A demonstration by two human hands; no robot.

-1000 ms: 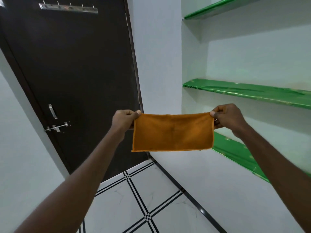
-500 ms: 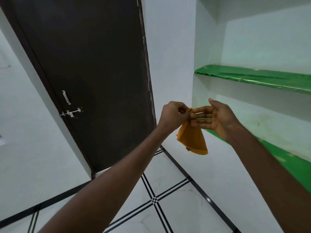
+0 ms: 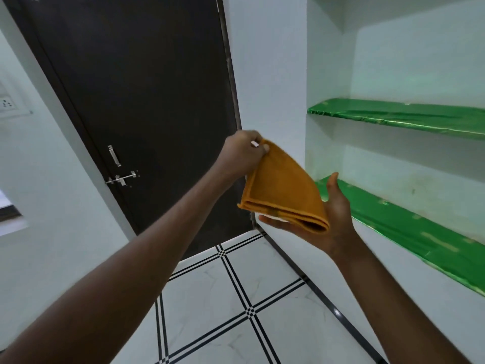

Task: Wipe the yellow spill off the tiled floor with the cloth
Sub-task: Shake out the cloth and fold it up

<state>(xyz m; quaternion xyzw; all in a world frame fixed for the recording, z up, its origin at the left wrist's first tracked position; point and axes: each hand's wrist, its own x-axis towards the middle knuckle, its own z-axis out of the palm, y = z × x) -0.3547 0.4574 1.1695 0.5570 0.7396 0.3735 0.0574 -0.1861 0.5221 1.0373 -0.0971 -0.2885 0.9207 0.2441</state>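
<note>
An orange cloth (image 3: 283,190), folded over, hangs at chest height in front of the dark door. My left hand (image 3: 242,152) pinches its top corners between thumb and fingers. My right hand (image 3: 329,222) lies palm up with straight fingers under the cloth's lower folded edge, which rests on it. The white tiled floor (image 3: 217,298) with black double lines is below; no yellow spill shows on the part in view.
A dark brown door (image 3: 147,88) with a metal latch (image 3: 122,178) stands shut ahead. Green-covered shelves (image 3: 409,116) sit in a wall niche on the right, the lower shelf (image 3: 420,232) close to my right forearm. White walls close in both sides.
The cloth was stretched flat between both hands, then folded. My right hand let go of its corner and now lies flat beneath the folded cloth; my left hand keeps the top corners.
</note>
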